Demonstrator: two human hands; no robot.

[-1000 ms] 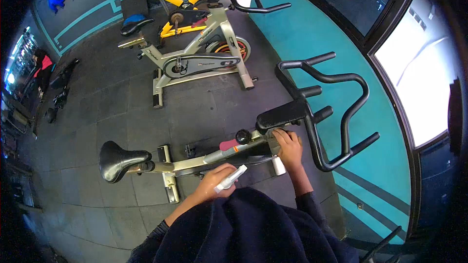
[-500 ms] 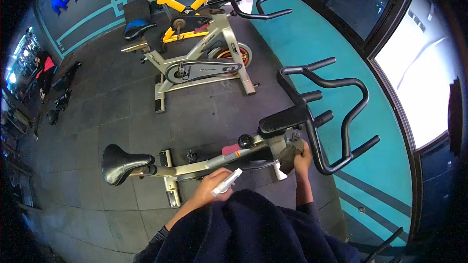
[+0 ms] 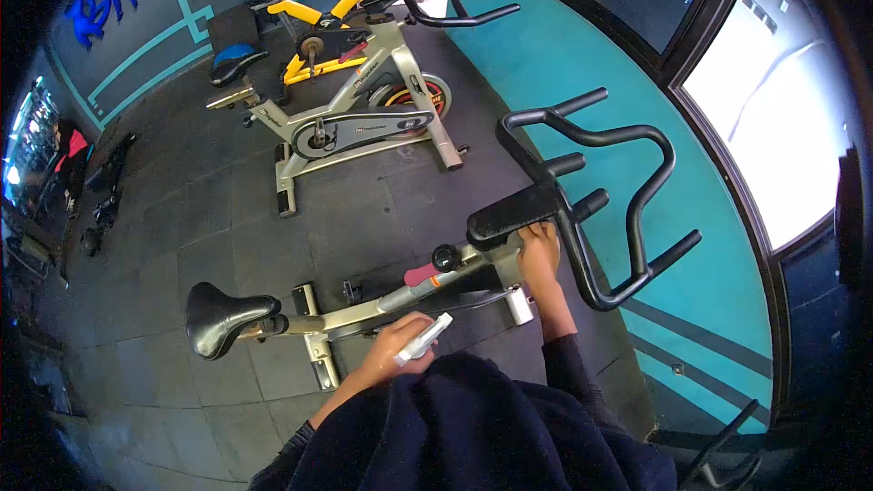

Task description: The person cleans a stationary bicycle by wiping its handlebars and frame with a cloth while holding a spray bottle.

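Note:
My left hand (image 3: pixel 397 348) is closed around a spray bottle, whose white spray head (image 3: pixel 424 339) points up and to the right; its body is hidden by my hand and dark clothing. My right hand (image 3: pixel 540 259) reaches under the black pad of the handlebar (image 3: pixel 514 215), against the front post of the nearest exercise bike (image 3: pixel 364 311). Its fingers are curled; the dark grey cloth seen in it earlier is hidden now behind the hand and post. The bike's black saddle (image 3: pixel 221 318) is at the left, and a black knob (image 3: pixel 446 258) sits on the frame.
Another grey spin bike (image 3: pixel 364 123) stands beyond this one, with a yellow bike (image 3: pixel 314 59) behind it. A teal wall (image 3: pixel 582 64) with windows runs along the right. Dark rubber tiles (image 3: pixel 182 245) cover the floor. At far left is a person (image 3: pixel 73 150) in dark and pink clothing.
My right hand has moved up and slightly left, from beside the post to just under the handlebar pad, and the cloth has gone out of sight. My left hand keeps its hold.

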